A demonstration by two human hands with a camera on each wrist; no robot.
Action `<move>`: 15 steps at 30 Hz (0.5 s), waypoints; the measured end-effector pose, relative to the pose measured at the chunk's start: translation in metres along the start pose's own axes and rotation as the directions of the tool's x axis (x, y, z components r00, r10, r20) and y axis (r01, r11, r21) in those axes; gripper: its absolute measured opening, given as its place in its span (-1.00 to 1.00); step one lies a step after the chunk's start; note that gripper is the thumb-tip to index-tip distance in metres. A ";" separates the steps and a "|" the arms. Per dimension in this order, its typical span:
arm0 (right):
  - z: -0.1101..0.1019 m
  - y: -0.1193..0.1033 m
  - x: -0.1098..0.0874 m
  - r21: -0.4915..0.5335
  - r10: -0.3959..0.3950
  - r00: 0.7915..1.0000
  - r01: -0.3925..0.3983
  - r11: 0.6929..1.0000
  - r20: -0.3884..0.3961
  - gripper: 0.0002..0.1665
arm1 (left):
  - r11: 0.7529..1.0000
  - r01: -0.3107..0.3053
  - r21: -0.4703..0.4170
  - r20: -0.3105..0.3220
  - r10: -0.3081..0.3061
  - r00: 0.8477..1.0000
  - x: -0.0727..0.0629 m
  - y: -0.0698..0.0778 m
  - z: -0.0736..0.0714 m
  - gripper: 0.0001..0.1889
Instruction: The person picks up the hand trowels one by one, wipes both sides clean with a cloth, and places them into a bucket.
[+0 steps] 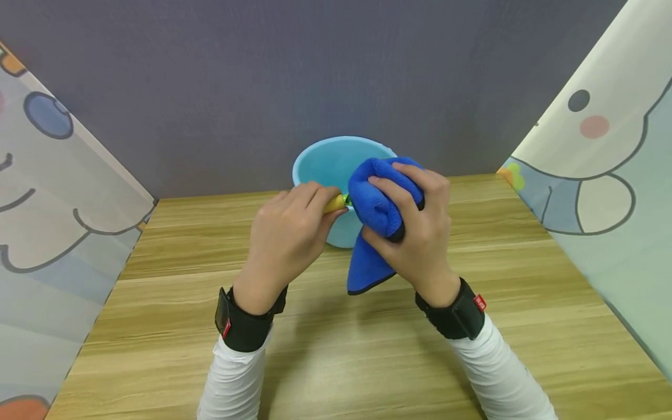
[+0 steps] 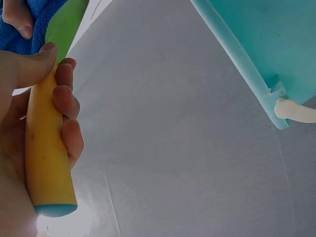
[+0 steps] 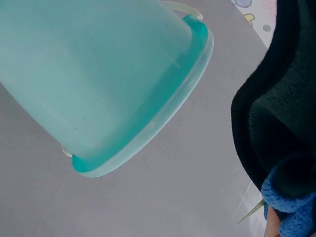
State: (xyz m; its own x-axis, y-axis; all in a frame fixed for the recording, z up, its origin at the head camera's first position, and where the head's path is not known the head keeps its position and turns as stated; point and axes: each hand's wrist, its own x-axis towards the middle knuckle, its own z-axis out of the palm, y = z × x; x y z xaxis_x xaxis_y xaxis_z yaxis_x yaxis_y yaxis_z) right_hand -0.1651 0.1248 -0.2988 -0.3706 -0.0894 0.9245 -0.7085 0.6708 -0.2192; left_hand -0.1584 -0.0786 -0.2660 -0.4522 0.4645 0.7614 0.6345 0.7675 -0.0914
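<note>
My left hand [image 1: 287,233] grips the yellow handle [image 2: 47,148] of a green-headed tool; the handle ends in a teal cap. The green head [image 2: 66,24] runs into a blue plush cloth [image 1: 370,198] with black edging, which hides most of it, so I cannot tell the tool's kind. Bunched around that head, the cloth is held by my right hand [image 1: 427,227], fingers curled over it. One corner of the cloth hangs down below the hand. In the right wrist view a thin green tip [image 3: 252,211] pokes out beside the cloth.
A light blue bucket [image 1: 343,232] stands on the wooden table [image 1: 210,262] just beyond both hands, partly covered by them. Its pale handle [image 2: 298,111] joins at the rim. Behind it rises a grey panel [image 1: 236,87], with cartoon-printed sheets at both sides.
</note>
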 end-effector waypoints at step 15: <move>-0.002 0.002 0.007 0.038 0.047 0.997 -0.045 0.998 -0.066 -0.48 | 1.000 -0.007 -0.001 -0.031 0.007 0.999 0.001 -0.001 -0.001 -0.76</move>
State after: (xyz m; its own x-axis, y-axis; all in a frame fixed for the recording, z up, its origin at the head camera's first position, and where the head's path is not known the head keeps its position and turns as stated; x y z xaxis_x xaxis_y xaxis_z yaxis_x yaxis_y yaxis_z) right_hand -0.1678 0.1272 -0.2916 -0.3633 -0.0091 0.9316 -0.7136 0.6455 -0.2720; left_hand -0.1588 -0.0789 -0.2643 -0.4278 0.4559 0.7805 0.6383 0.7638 -0.0962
